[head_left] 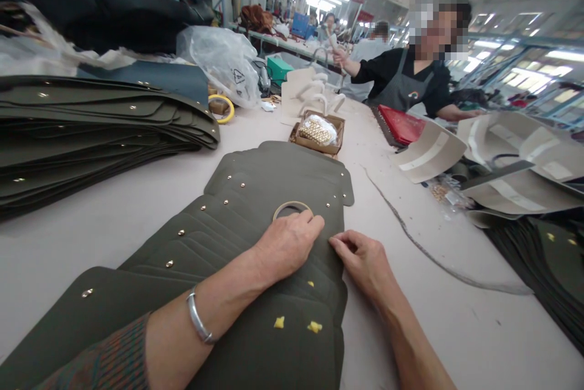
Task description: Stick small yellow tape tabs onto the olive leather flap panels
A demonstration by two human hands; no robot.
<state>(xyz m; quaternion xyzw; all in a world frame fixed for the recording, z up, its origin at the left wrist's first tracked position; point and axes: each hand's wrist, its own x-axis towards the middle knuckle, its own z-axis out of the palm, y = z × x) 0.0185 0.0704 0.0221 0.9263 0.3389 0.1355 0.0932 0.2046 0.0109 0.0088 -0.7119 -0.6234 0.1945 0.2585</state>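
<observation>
Overlapping dark olive leather-like panels (pixel 269 165) with small metal studs lie fanned out in front of me. My left hand (pixel 287 244) is over them, its fingers closed on a roll of tape (pixel 276 212) that shows as a thin ring behind the knuckles. My right hand (pixel 367 259) is at the right edge of the panels, thumb and forefinger pinched together; whatever is between them is too small to make out. Small yellow tape pieces (pixel 314 327) stick to the nearer panels.
A tall stack of studded olive panels (pixel 104 134) stands left, beside a yellow tape roll (pixel 230 111). A small box of gold-coloured hardware (pixel 340 140) sits ahead. Beige curved pieces (pixel 433 149) and more panels lie right. A co-worker (pixel 406 80) stands across the table.
</observation>
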